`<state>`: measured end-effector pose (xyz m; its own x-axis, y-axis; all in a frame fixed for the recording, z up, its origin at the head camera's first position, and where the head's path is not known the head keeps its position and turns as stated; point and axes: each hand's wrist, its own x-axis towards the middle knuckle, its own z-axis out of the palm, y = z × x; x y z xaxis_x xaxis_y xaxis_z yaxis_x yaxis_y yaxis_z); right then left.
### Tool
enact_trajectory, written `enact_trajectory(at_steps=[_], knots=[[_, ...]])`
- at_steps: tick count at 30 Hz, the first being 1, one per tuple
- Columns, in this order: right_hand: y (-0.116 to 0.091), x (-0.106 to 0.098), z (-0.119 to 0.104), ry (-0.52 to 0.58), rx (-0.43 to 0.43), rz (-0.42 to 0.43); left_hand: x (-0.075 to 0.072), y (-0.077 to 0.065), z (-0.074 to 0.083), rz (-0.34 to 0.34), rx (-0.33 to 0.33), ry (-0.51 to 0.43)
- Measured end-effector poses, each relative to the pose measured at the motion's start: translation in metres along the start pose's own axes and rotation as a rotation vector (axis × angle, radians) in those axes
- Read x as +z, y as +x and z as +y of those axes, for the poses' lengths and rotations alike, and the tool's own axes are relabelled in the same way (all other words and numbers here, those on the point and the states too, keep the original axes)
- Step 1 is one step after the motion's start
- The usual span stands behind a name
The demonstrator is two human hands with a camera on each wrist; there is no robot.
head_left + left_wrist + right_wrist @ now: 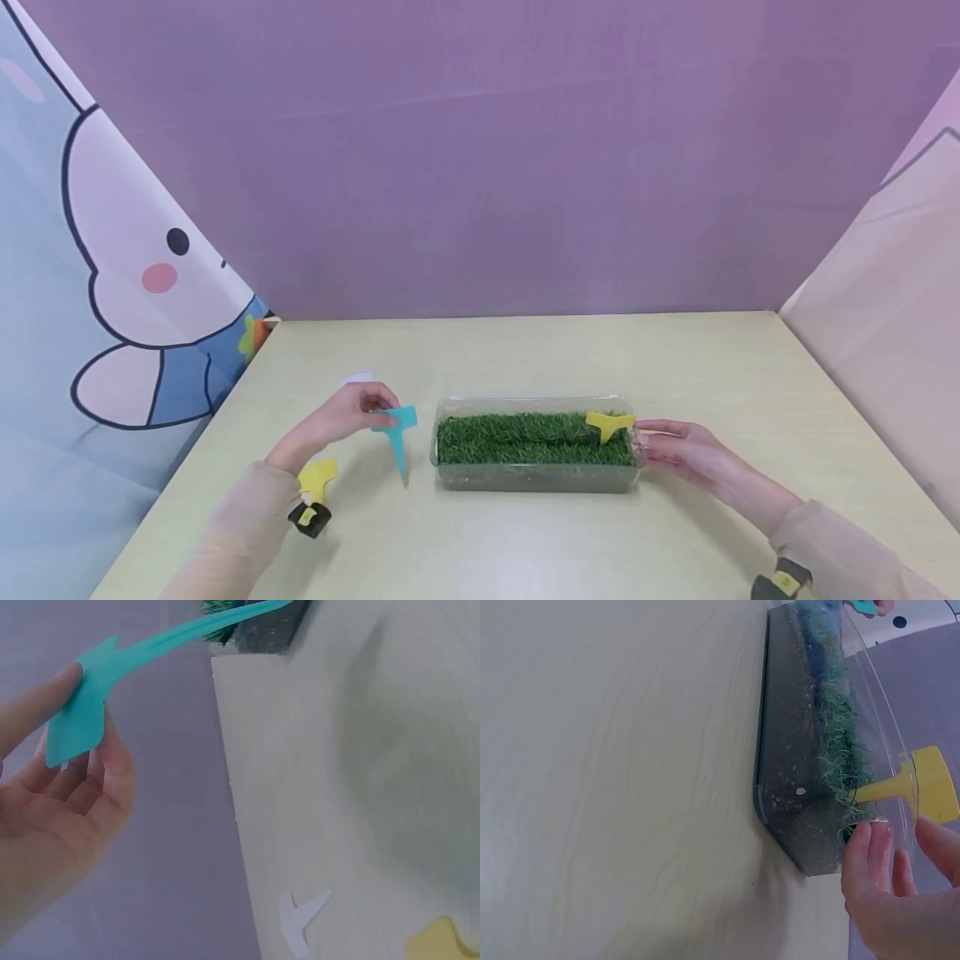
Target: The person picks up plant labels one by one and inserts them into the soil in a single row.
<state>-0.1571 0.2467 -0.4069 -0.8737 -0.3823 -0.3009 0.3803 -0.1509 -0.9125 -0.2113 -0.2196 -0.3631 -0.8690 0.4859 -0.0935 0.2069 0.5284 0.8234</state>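
Observation:
My left hand (362,410) pinches the wide head of a turquoise T-shaped plant label (397,421) between thumb and fingers. The label's pointed stem hangs down over the table, left of a clear plastic box (536,478) with dark soil and green artificial grass (517,433). At the box's right end, my right hand (690,454) holds the end wall, thumb near the rim and fingers against the outside. A yellow T-shaped plant label (935,784) stands in the grass at that end, its head above the rim.
Another yellow label (318,477) lies on the table by the left wrist, partly behind the wrist camera (309,518). A white label (300,922) lies farther back, mostly hidden by the left hand in the head view. A purple curtain (525,167) backs the pale table (517,350).

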Motion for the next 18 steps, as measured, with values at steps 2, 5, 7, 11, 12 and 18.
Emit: enact_trajectory(at_steps=[2,5,7,11,12,18], knots=[[0.000,0.000,0.000,0.003,0.007,0.005,-0.002,0.000,0.004,0.018,0.000,-0.001],[-0.001,0.000,-0.001,0.012,0.016,0.013,-0.004,0.000,0.009,0.031,0.004,0.003],[0.000,0.001,-0.001,0.019,0.021,0.018,-0.005,0.001,0.012,0.035,0.002,0.016],[0.000,0.001,0.000,0.031,0.025,0.025,-0.007,0.003,0.017,0.050,0.003,0.031],[0.001,0.001,0.000,0.033,0.026,0.026,-0.008,0.003,0.018,0.054,0.002,0.032],[0.001,0.000,0.000,0.040,0.030,0.027,-0.010,0.006,0.028,0.073,0.012,0.025]])
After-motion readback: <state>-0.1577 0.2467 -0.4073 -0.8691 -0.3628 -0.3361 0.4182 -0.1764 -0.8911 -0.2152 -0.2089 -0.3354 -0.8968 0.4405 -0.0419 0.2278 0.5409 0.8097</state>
